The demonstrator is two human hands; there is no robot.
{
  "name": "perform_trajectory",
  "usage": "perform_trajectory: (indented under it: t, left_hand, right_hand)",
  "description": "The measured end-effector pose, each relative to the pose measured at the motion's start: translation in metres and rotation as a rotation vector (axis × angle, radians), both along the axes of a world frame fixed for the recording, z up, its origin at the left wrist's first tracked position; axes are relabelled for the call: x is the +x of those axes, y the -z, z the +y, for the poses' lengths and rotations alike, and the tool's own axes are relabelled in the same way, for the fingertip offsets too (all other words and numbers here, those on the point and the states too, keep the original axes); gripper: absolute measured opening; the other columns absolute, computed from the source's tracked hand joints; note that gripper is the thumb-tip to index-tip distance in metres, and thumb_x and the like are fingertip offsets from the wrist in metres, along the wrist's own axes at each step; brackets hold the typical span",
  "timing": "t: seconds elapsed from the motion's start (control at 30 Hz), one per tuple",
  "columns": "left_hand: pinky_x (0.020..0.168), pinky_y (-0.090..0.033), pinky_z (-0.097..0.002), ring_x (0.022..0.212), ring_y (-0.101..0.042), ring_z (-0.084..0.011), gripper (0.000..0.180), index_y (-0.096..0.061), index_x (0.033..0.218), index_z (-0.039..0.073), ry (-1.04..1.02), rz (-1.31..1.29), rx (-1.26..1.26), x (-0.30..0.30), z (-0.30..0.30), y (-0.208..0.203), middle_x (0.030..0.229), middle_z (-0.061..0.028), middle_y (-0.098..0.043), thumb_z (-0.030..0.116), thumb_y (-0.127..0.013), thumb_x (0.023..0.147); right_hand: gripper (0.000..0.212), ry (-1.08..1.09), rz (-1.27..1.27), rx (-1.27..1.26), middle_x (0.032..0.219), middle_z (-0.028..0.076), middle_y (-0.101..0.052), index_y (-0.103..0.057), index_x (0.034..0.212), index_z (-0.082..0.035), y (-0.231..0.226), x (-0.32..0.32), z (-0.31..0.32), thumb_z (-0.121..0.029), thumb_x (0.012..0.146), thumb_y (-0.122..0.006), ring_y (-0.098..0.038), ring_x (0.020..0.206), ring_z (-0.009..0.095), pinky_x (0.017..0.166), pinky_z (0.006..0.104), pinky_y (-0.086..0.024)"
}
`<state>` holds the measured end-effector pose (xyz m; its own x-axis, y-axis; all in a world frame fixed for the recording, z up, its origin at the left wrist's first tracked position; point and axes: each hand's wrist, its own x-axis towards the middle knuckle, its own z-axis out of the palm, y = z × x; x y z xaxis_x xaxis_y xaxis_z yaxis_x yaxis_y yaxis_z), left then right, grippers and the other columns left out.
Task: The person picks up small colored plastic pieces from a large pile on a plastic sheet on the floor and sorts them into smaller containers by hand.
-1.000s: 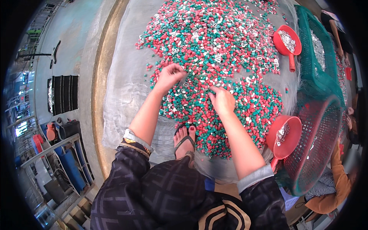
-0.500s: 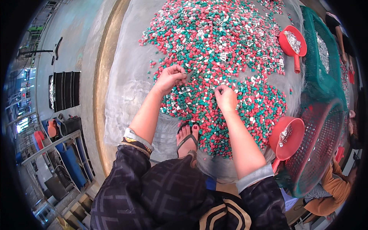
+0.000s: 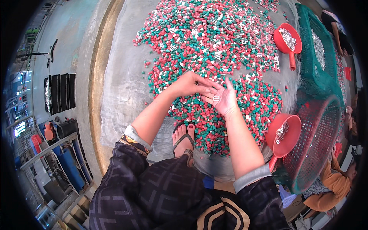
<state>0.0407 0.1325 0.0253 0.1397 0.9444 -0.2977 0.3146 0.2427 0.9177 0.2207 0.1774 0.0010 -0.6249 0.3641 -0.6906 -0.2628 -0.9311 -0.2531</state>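
My left hand (image 3: 190,84) reaches across from the left, fingers stretched out and tips at the fingers of my right hand. I see nothing held in it, though the fingertips overlap. My right hand (image 3: 226,100) is turned palm up with its fingers spread. On that palm lies a small silvery slider buckle (image 3: 216,98), a rectangular frame with a centre bar. Below both hands spreads a thick layer of small red, green and white cone-shaped tumbling stones (image 3: 214,130), with more metal buckles (image 3: 217,55) scattered among them.
Two red scoops (image 3: 295,46) (image 3: 293,143) with metal buckles lie to the right. Beyond them are a green basket (image 3: 306,63) of metal pieces and a tilted red-green basket (image 3: 320,138). My sandalled foot (image 3: 184,140) stands on the mesh sheet (image 3: 122,92). Other people work at far right.
My left hand has moved right to my right hand. My right hand has turned from a closed, palm-down pose to an open palm, where a buckle now shows.
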Motion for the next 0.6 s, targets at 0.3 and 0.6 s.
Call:
perform_trajectory:
  t: [0.3, 0.6]
  left_hand:
    - [0.064, -0.048, -0.0352, 0.069, -0.063, -0.0208, 0.019, -0.070, 0.089, 0.012, -0.218, 0.529, -0.041, -0.003, 0.019, 0.027, 0.073, -0.0097, -0.065, 0.022, -0.069, 0.072]
    - [0.067, -0.050, -0.0376, 0.077, -0.065, -0.0258, 0.022, -0.068, 0.096, 0.016, -0.180, 0.648, 0.084, 0.009, 0.061, 0.024, 0.081, -0.0111, -0.067, 0.024, -0.067, 0.076]
  right_hand:
    - [0.030, -0.766, -1.176, 1.217, 0.086, 0.011, -0.067, -0.067, 0.101, -0.018, 0.007, -0.020, -0.011, -0.032, 0.074, -0.068, -0.064, 0.082, 0.028, 0.072, 0.0392, -0.050]
    - [0.022, -0.327, -0.928, 1.037, 0.071, 0.009, -0.065, -0.069, 0.092, -0.008, 0.045, -0.003, -0.005, -0.022, 0.075, -0.069, -0.060, 0.062, 0.019, 0.060, 0.0310, -0.047]
